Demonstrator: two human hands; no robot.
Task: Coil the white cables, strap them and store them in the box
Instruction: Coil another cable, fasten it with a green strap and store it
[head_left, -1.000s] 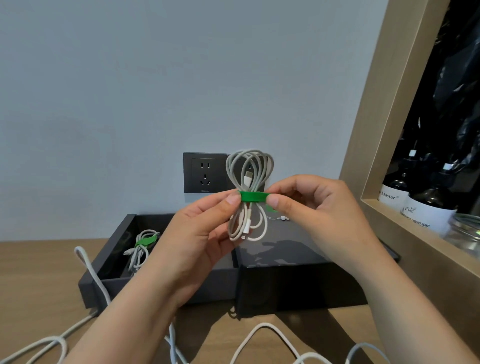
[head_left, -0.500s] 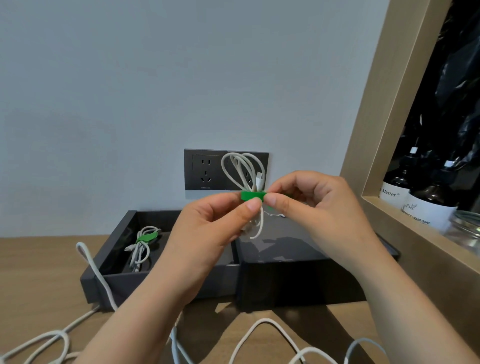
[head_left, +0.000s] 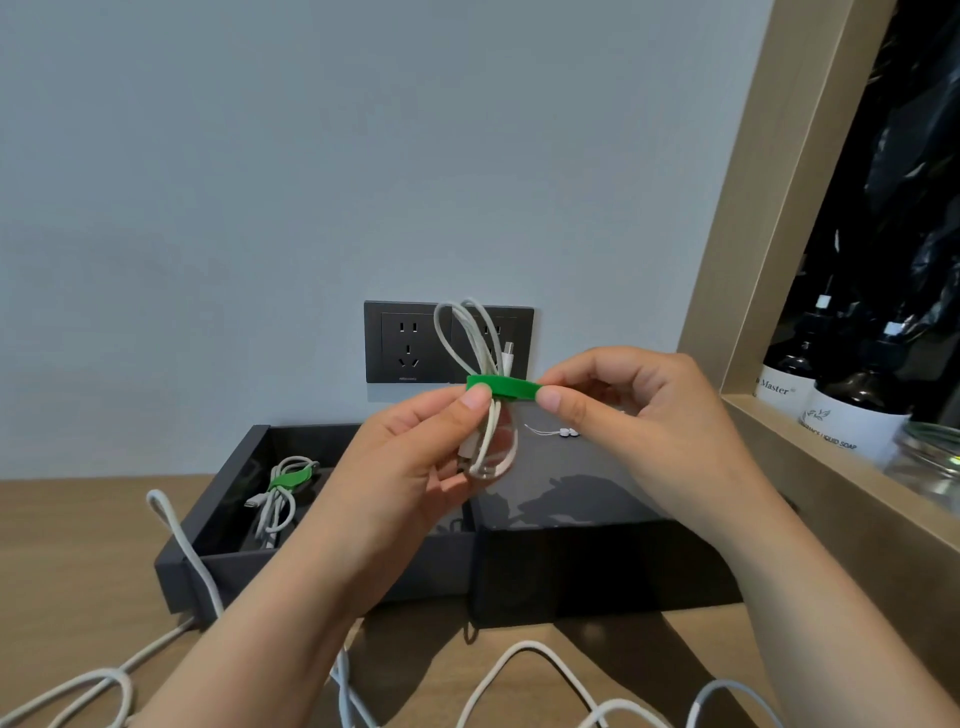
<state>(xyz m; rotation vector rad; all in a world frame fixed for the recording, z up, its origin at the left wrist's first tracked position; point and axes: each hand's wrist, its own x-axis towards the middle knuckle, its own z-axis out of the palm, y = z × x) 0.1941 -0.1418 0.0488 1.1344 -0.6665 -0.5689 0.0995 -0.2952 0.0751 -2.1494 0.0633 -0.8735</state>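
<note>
I hold a coiled white cable (head_left: 470, 338) upright in front of the wall socket. A green strap (head_left: 506, 388) runs around its middle. My left hand (head_left: 410, 467) grips the coil below the strap, thumb on the strap's left end. My right hand (head_left: 634, 415) pinches the strap's right end, which sticks out sideways. An open dark box (head_left: 208, 566) stands on the wooden table below; inside lies another white cable coil with a green strap (head_left: 280, 493).
The box's dark lid (head_left: 597, 525) lies right of the box with small white earbuds (head_left: 566, 431) on it. Loose white cables (head_left: 524, 670) trail over the table in front. A wooden shelf (head_left: 831, 467) with dark bottles (head_left: 852, 410) stands at the right.
The coil has turned in my hands, and the strap's right end now sticks out longer, pulled sideways by my right hand. Both hands sit a little lower in view.
</note>
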